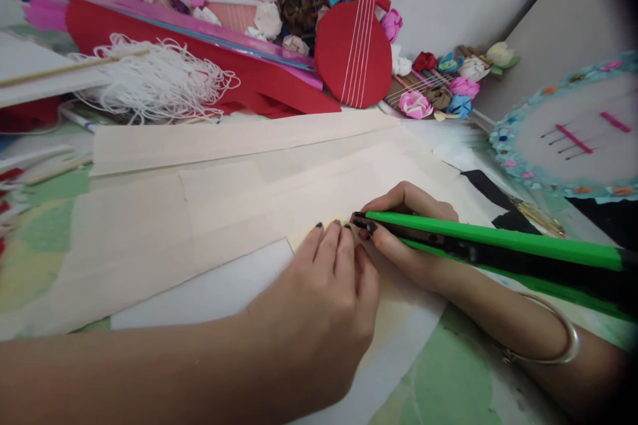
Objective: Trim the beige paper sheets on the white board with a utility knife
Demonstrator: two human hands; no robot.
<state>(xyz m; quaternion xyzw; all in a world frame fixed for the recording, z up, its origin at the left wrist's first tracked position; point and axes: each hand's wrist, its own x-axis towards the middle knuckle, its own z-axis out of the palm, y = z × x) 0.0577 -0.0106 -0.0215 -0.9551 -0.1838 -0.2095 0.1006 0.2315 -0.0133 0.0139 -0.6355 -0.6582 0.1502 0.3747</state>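
Note:
My right hand [413, 232] is wrapped round a long green and black stapler [498, 232], holding it near its narrow black end. That end touches a small pale yellow piece of paper [299, 236] beside my left fingertips. My left hand [329, 299] is closed, its fingers bent and pressed together on this yellow piece; the thumb's grip is partly hidden. Under both hands lies a white sheet [209, 299]. Broad cream paper [134, 246] spreads behind and to the left, with creases across it.
A tangle of white string [164, 80] and folded red paper [269, 93] lie at the back. A red cardboard lute [353, 56] leans there among paper flowers [416, 105]. Black scraps [491, 196] and a flower-edged oval [588, 133] are at right. The tablecloth [448, 378] is green patterned.

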